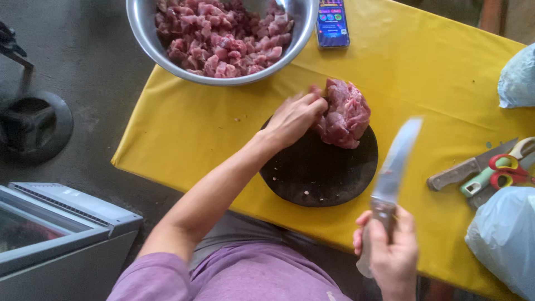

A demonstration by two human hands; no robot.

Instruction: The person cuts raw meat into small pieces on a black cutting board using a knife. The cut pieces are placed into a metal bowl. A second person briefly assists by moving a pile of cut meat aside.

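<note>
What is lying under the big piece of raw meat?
The raw meat lies on a round dark cutting board, which sits on the yellow tablecloth. The left hand touches the meat. The board surface beneath the meat is covered.

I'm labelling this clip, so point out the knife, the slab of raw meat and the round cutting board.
knife [393, 167]: head view, middle of blade.
slab of raw meat [345, 114]: head view, centre of top.
round cutting board [312, 173]: head view, bare dark surface.
</note>
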